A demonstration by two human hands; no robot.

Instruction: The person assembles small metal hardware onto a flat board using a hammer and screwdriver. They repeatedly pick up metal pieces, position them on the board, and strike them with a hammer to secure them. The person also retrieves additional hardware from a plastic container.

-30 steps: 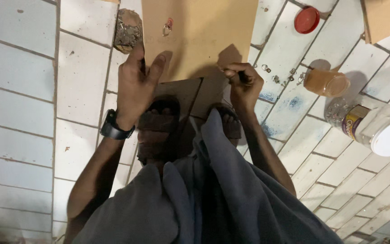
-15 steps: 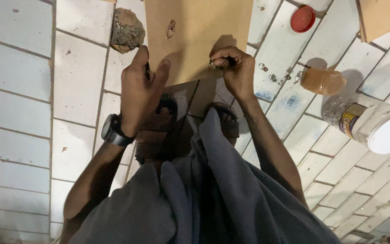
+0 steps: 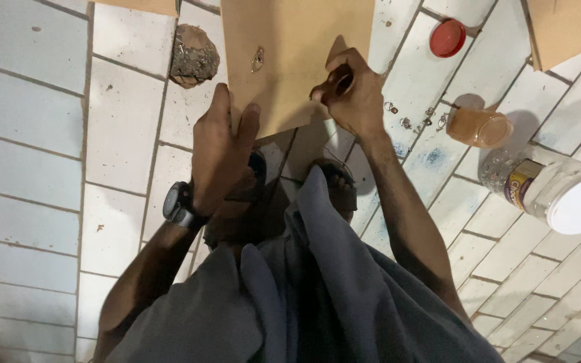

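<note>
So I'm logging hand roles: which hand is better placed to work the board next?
Probably the right hand: it grips a small tool over the board, while the left hand lies flat on its edge.

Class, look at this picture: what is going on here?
A person crouches over a white tiled floor. The left hand presses flat on the near edge of a brown board, while the right hand grips a small dark tool against it. Small metal bits, a red lid and jars lie alongside.

Flat tan board (image 3: 290, 60) on white tiles
</note>
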